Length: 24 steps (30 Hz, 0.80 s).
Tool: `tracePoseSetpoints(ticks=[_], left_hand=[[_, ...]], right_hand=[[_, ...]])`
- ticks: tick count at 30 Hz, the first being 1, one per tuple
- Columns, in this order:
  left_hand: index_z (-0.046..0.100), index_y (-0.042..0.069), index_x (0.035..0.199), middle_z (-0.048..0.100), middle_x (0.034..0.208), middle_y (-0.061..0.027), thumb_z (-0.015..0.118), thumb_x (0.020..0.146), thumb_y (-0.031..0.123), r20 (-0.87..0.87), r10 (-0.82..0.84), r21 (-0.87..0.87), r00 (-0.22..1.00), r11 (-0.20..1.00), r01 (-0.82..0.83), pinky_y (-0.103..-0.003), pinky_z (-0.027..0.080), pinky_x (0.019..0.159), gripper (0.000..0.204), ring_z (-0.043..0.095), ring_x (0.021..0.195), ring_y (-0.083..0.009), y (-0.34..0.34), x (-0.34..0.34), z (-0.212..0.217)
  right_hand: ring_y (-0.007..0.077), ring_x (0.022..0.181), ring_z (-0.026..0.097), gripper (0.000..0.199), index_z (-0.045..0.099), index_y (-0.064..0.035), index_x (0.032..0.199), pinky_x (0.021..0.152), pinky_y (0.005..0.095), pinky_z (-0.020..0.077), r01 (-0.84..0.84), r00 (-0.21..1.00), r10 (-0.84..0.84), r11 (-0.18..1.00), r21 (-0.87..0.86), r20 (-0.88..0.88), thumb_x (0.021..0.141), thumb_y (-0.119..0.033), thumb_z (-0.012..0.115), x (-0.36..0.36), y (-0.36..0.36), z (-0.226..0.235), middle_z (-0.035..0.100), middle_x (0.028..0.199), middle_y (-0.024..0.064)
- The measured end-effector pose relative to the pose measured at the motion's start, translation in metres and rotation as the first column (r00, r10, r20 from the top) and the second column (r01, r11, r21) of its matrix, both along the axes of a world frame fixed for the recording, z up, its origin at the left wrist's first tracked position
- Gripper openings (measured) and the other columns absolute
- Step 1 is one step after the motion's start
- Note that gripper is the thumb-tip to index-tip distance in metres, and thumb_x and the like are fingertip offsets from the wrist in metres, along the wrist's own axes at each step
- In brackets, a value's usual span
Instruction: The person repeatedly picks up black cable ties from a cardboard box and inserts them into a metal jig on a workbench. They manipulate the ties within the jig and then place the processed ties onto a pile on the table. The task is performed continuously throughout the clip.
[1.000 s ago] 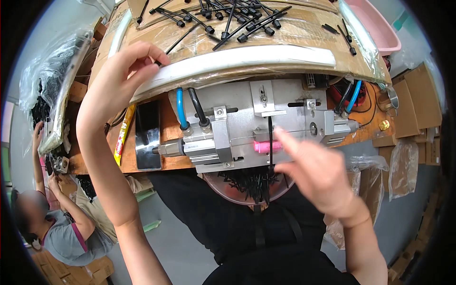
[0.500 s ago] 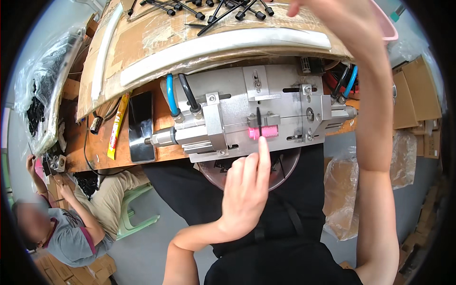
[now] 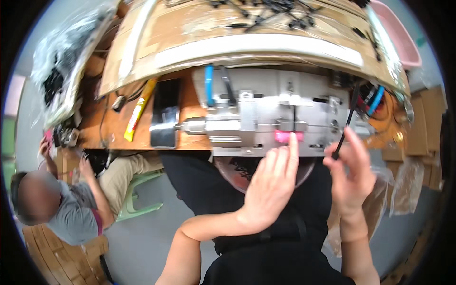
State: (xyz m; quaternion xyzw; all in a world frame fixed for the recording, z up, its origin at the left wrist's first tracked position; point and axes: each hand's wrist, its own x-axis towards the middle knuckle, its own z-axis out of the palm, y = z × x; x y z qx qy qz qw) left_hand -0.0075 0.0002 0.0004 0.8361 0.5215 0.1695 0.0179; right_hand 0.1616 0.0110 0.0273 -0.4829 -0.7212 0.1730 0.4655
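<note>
Left hand: fingers extended and loose, gripping nothing. The index fingertip rests on the pink tab at the front edge of the metal fixture. Taking that fixture as the reference for all positions, the hand sits at its near side, just right of centre.

Right hand: fingers pinched closed on the lower end of a black cable tie. The tie stands nearly upright, its upper end over the fixture's right end, beside the blue and red wiring there.

Progress, as judged: one tie is picked and in hand but not yet seated in the fixture. The stock of loose black ties lies on the cardboard board beyond the fixture's far side. Whether any finished pieces lie below the fixture cannot be told.

Surroundings: a dark phone and a yellow tool lie left of the fixture. A pink tray sits beyond its far right corner. A seated person works well to the left.

Change from half a second earlier: the left finger was already on the pink tab. The right arm then reached up across the fixture towards the loose ties; it is now drawn back to the near right side, carrying a tie.
</note>
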Motion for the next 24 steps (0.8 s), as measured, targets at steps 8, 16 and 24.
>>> tracePoseSetpoints(ticks=[8,16,24], left_hand=[[0.051,-0.004,0.136,0.056,0.111,-0.0119,0.071,0.072,-0.007,0.323,0.142,-0.032,0.936,0.99,-0.139,-0.037,0.046,0.083,0.067,0.053,0.097,-0.0275,-0.016,-0.034,0.022],[0.048,0.001,0.141,0.055,0.104,-0.011,0.072,0.075,-0.004,0.331,0.119,-0.058,0.936,0.993,-0.106,-0.037,0.045,0.084,0.07,0.052,0.094,-0.0277,0.0,-0.05,0.039],[0.066,0.002,0.108,0.059,0.09,-0.0141,0.069,0.083,0.006,0.249,-0.08,0.347,0.965,0.938,-0.012,-0.036,0.046,0.078,0.025,0.056,0.086,-0.0279,0.188,-0.09,0.099]], right_hand=[[0.0225,0.064,0.062,0.066,0.055,0.0031,0.133,0.059,0.0328,0.0509,-0.118,0.984,0.127,0.99,-0.078,0.122,0.071,0.007,0.075,-0.033,-0.003,-0.049,0.063,0.078,0.0121],[0.0223,0.064,0.062,0.064,0.056,-0.0006,0.133,0.058,0.0335,0.0509,-0.121,0.966,0.149,0.983,-0.138,0.211,0.073,-0.002,0.078,-0.029,0.001,-0.024,0.064,0.08,0.0104],[0.0306,0.074,0.067,0.022,0.068,-0.0041,0.101,0.062,0.0398,0.0513,-0.141,0.9,-0.06,0.896,0.42,0.431,0.08,-0.005,0.07,-0.021,0.135,0.069,0.067,0.078,0.0135]])
